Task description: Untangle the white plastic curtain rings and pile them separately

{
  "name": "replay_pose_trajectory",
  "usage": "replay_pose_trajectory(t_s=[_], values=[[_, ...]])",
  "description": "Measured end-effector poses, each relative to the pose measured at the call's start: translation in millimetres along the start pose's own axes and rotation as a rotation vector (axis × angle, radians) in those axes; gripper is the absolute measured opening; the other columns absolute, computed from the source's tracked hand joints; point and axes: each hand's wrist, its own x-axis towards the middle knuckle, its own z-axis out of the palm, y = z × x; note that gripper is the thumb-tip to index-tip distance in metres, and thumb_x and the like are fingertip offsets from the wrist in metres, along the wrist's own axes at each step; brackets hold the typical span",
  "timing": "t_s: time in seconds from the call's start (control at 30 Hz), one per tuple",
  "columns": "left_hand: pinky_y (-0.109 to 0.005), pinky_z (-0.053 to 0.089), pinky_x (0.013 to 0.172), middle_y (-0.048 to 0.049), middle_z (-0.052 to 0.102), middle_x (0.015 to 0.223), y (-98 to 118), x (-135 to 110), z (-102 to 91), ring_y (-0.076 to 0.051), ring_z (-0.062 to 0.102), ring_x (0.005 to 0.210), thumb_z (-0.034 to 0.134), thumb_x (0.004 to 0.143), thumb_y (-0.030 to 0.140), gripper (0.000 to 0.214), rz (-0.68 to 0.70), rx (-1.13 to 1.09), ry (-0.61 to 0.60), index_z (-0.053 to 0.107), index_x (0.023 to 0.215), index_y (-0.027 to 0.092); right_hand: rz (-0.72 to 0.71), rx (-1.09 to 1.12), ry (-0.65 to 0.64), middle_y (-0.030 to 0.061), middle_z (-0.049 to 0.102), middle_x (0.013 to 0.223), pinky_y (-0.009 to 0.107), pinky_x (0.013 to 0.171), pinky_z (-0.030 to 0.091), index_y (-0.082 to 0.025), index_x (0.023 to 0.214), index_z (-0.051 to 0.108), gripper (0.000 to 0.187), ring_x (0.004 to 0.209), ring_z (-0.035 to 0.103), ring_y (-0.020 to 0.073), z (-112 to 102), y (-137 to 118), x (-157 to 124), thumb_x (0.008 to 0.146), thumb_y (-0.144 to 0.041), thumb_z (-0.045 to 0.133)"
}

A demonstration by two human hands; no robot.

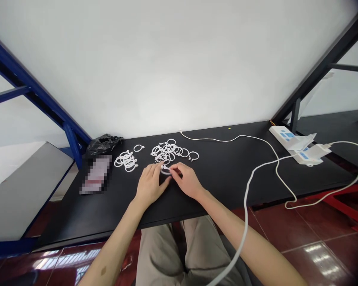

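Note:
Both my hands rest on a black table (226,174) and pinch one white plastic ring (166,170) between them. My left hand (150,184) grips its left side with fingers curled. My right hand (186,179) pinches its right side. Just beyond the hands lies a loose pile of white rings (170,151). A smaller bunch of white rings (126,160) lies to the left, with a single ring (139,148) beside it.
A black plastic bag (103,143) and a blurred flat object (96,174) lie at the table's left end. White cables (256,167) run across the right side to a white power strip (298,145). Blue frame (32,93) on the left, black frame (319,69) on the right.

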Motion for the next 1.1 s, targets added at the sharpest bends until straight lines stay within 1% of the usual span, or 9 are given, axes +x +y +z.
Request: replay_pose_trajectory(t_s=[0.1,0.2,0.3,0.37,0.47,0.57,0.7,0.93,1.1], values=[[-0.043,0.049,0.088,-0.0146,0.067,0.113,7,-2,2.2,-0.029,0.061,0.104,0.055,0.095,0.041,0.050,-0.006,0.011,-0.014,0.046,0.136,0.015,0.010,0.000,-0.029,0.0022,0.069,0.094,0.030,0.080,0.054,-0.022,0.100,0.065,0.014,0.083,0.066,0.0154,2,0,-1,0.097,-0.026,0.052],[-0.039,0.048,0.081,-0.0119,0.070,0.101,7,-3,2.9,-0.025,0.063,0.091,0.045,0.100,0.036,0.042,0.008,0.012,-0.037,0.048,0.136,0.014,0.009,-0.073,-0.003,0.0034,0.069,0.095,0.031,0.080,0.054,-0.021,0.100,0.067,0.017,0.083,0.065,0.0159,2,3,0,0.097,-0.024,0.051],[-0.035,0.045,0.074,-0.0082,0.070,0.089,4,-4,2.3,-0.021,0.061,0.079,0.037,0.104,0.032,0.035,0.045,0.000,-0.060,0.056,0.129,0.017,0.025,-0.115,0.072,0.0046,0.067,0.095,0.031,0.077,0.054,-0.021,0.102,0.068,0.018,0.079,0.064,0.0154,1,4,0,0.096,-0.022,0.052],[-0.034,0.042,0.070,-0.0069,0.070,0.084,2,-4,0.7,-0.020,0.059,0.075,0.039,0.104,0.035,0.033,0.062,0.001,-0.056,0.062,0.120,0.019,0.028,-0.084,0.090,0.0047,0.067,0.095,0.030,0.074,0.055,-0.021,0.104,0.068,0.019,0.077,0.064,0.0149,1,2,0,0.094,-0.020,0.052],[-0.035,0.040,0.070,-0.0063,0.071,0.087,3,-3,-3.7,-0.020,0.057,0.079,0.044,0.102,0.037,0.028,0.079,0.015,-0.044,0.068,0.102,0.020,-0.014,-0.023,0.037,0.0051,0.068,0.099,0.030,0.078,0.058,-0.020,0.110,0.065,0.024,0.082,0.067,0.0149,0,-2,-2,0.090,-0.016,0.053],[-0.036,0.039,0.072,-0.0062,0.071,0.094,5,-2,-7.5,-0.021,0.055,0.086,0.047,0.101,0.033,0.028,0.089,0.008,-0.040,0.067,0.087,0.021,-0.012,-0.025,-0.018,0.0058,0.067,0.103,0.032,0.081,0.059,-0.021,0.115,0.064,0.029,0.085,0.068,0.0158,1,-5,-2,0.087,-0.018,0.059],[-0.036,0.039,0.074,-0.0058,0.071,0.097,6,-1,-7.3,-0.022,0.054,0.088,0.048,0.100,0.032,0.026,0.087,-0.027,-0.038,0.066,0.086,0.021,0.051,-0.056,-0.019,0.0061,0.067,0.102,0.033,0.079,0.060,-0.021,0.112,0.066,0.023,0.082,0.068,0.0160,2,-4,-1,0.090,-0.023,0.059],[-0.036,0.037,0.070,-0.0034,0.067,0.080,4,-1,-5.9,-0.020,0.049,0.075,0.045,0.101,0.039,0.031,0.080,-0.003,-0.095,0.064,0.084,0.021,0.005,-0.040,0.011,0.0050,0.068,0.098,0.031,0.079,0.058,-0.021,0.110,0.065,0.020,0.082,0.067,0.0149,1,-1,-2,0.095,-0.021,0.052],[-0.035,0.036,0.072,-0.0029,0.069,0.083,4,-1,-7.7,-0.020,0.050,0.078,0.045,0.101,0.037,0.030,0.094,-0.051,-0.121,0.065,0.084,0.023,-0.008,-0.033,0.015,0.0052,0.068,0.099,0.030,0.078,0.058,-0.020,0.112,0.064,0.021,0.082,0.067,0.0147,1,-2,-2,0.094,-0.021,0.053]])
